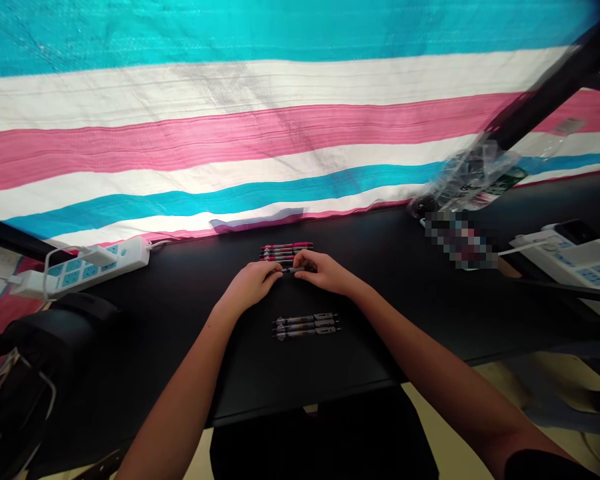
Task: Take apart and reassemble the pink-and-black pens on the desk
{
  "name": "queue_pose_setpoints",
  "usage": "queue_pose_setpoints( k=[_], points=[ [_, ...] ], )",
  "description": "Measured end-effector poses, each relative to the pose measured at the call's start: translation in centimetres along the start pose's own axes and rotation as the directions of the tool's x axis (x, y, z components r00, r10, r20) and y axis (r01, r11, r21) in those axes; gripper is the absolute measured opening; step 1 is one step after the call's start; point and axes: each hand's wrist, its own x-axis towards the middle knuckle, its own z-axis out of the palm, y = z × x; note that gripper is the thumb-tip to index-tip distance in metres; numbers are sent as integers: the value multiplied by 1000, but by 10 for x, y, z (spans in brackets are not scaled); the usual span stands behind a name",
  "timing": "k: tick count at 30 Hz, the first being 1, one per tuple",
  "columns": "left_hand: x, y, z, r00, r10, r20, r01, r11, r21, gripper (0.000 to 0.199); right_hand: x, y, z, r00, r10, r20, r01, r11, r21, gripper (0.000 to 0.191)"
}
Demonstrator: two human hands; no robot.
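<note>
Both of my hands meet over the black table, holding a dark pen that lies crosswise between them. The fingers of my left hand are closed on its left end, and my right hand pinches the right end. Just beyond the hands is a row of red and dark pens, partly hidden by my fingers. Nearer to me, three black and clear pens lie side by side, roughly parallel.
A white power strip with plugs is at the left, beside a black bag. At the right are a blurred-out phone-like object, clear plastic packaging and another power strip. A striped sheet hangs behind.
</note>
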Motion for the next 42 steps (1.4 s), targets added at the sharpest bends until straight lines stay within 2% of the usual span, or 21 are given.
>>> queue_pose_setpoints(
  k=[3, 6, 7, 10, 13, 17, 19, 23, 26, 30, 34, 38, 40, 42],
  points=[
    [0, -2, -2, 999, 7, -32, -7, 1000, 0, 18, -1, -1, -1, 997, 78, 26, -79, 996, 43, 23],
    [-2, -1, -4, 999, -5, -49, 5, 1000, -7, 21, -1, -1, -2, 992, 124, 33, -123, 992, -21, 35],
    [-3, 0, -4, 999, -12, -47, 12, 1000, -4, 24, 0, -1, -2, 994, 108, 21, -107, 994, -33, 35],
    [-4, 3, -5, 999, -16, -34, 16, 1000, 14, 26, 1, 2, -1, 999, 27, -38, -27, 1000, 14, 18],
    [-4, 4, -6, 1000, -11, -29, 11, 1000, 5, 26, 1, 2, -1, 996, -8, -90, 11, 999, 43, 24],
    [-3, 3, -7, 999, -16, -30, 16, 1000, -6, 26, 0, -1, -2, 995, 89, -43, -89, 996, -2, 25],
    [-3, 1, -7, 999, -26, -19, 25, 1000, -7, 26, 0, -1, -1, 991, 136, -15, -136, 990, -32, 34],
    [-4, 0, -10, 998, -63, 22, 64, 997, -31, 29, 2, 5, 2, 995, 34, -91, -30, 999, 44, 15],
    [-4, 0, -12, 994, -95, 55, 99, 993, -62, 34, 3, 8, 5, 993, -14, -113, 24, 996, 85, 13],
    [-4, 1, -12, 993, -109, 43, 112, 991, -67, 32, 4, 6, 5, 992, -27, -126, 46, 987, 152, 12],
    [-4, 3, -12, 997, -76, 10, 77, 995, -67, 26, 4, 1, 5, 994, 16, -108, 8, 974, 225, 22],
    [-5, 3, -12, 997, -70, 32, 70, 997, -8, 22, 3, 1, 6, 992, 109, -64, -98, 982, 162, 28],
    [-5, 2, -12, 996, -74, 39, 73, 997, 25, 21, 3, 3, 7, 994, 101, -52, -92, 985, 148, 26],
    [-5, 0, -11, 996, -79, 38, 78, 997, 26, 21, 4, 4, 7, 994, 56, -97, -37, 982, 186, 24]
  ],
)
